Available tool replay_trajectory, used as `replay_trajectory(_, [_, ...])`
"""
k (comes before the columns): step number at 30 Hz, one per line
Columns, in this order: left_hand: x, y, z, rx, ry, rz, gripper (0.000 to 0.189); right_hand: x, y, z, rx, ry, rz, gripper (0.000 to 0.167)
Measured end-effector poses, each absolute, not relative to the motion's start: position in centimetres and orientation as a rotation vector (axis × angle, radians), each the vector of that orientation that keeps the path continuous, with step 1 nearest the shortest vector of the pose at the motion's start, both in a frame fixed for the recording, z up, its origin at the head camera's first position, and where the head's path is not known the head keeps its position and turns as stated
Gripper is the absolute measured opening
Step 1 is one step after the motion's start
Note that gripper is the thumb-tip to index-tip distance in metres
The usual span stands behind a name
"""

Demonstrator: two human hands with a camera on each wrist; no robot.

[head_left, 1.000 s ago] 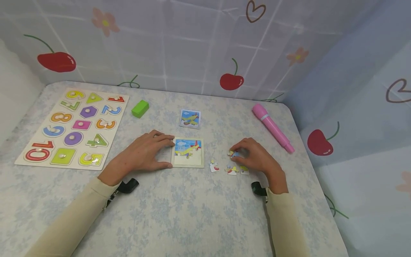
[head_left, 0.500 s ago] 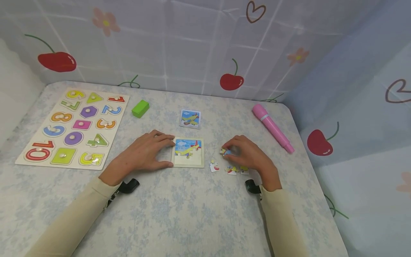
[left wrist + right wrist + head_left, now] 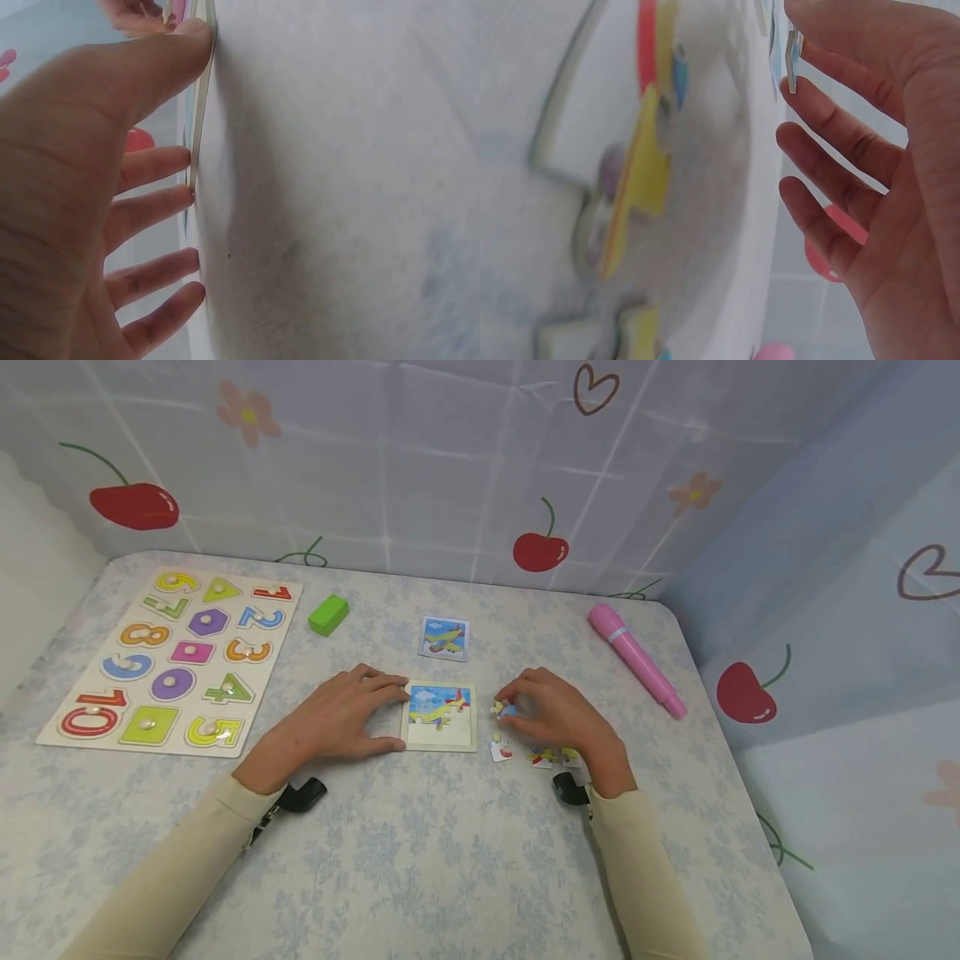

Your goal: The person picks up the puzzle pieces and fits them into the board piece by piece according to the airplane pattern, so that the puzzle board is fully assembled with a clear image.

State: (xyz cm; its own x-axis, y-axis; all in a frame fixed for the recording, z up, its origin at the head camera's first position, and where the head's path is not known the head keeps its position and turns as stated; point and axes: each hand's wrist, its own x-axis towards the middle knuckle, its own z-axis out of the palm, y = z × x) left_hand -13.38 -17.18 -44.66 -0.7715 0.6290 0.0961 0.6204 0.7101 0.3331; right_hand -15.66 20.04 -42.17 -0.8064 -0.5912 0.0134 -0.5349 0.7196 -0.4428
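In the head view, a small square puzzle board [image 3: 439,745] lies mid-table, its upper part filled with an airplane picture. My left hand [image 3: 337,714] touches the board's left edge with thumb and fingertips, fingers fairly straight; the left wrist view shows the thumb [image 3: 169,64] against that edge. Just right of the board, my right hand [image 3: 555,710] pinches a blue and yellow puzzle piece [image 3: 505,708]. In the right wrist view this piece [image 3: 792,64] is seen edge-on between thumb and fingers. Below it lie a loose piece [image 3: 500,749] and two more [image 3: 542,757] near the right wrist.
Behind the board lies a small airplane picture card [image 3: 444,638]. A number and shape peg board [image 3: 171,660] covers the left side, with a green block [image 3: 328,615] beside it. At the right back lies a pink microphone-like toy [image 3: 637,660]. A printed curtain [image 3: 450,468] hangs behind the table.
My right hand has moved left toward the puzzle board, carrying the pinched puzzle piece. The left hand and the board have stayed in place.
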Motion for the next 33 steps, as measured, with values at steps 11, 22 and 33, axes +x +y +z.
replay_trajectory(11, [-13.4,-17.0,-44.7,1.047,2.889,0.524,0.076,-16.0,17.7,-41.9,-0.967,2.812,-0.616,0.031])
replay_trajectory(22, [-13.4,-17.1,-44.8,1.055,2.896,0.527,0.076,-15.8,15.5,-42.7,-0.958,2.828,-0.543,0.031])
replay_trajectory(33, [-13.5,-17.1,-44.8,1.053,2.897,0.528,0.076,-15.4,14.1,-43.3,-1.039,2.832,-0.495,0.031])
